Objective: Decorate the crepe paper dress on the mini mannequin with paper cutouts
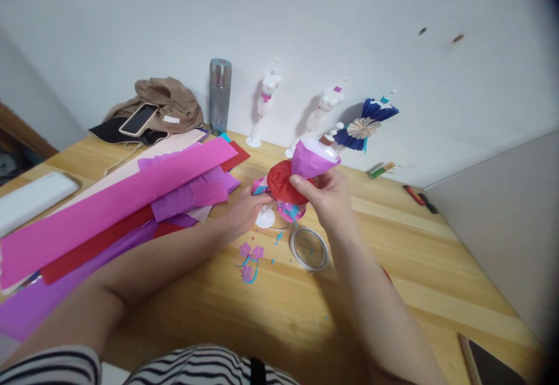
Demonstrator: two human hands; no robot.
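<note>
A small white mannequin (321, 149) leans to the right in my hands. Purple paper (305, 162) wraps its chest, with a red paper piece (279, 182) at the waist and pink-and-blue paper (292, 211) below. My right hand (329, 195) grips it at the waist, thumb on the red paper. Lower down, the fingers of my left hand (247, 210) close on the pink-and-blue skirt edge, though part of them is hidden. The mannequin's round white base (265, 217) shows beneath. Close by lie a roll of tape (308, 248) and purple paper flowers (252, 252) with blue scraps.
Folded coloured paper (122, 198) covers the left side. Along the wall stand a thermos (220, 96), two white mannequins (271, 85) and one in a blue paper dress (381, 110). A phone (138, 119) rests on brown cloth (174, 102). A dark tablet-like object (489, 361) lies front right.
</note>
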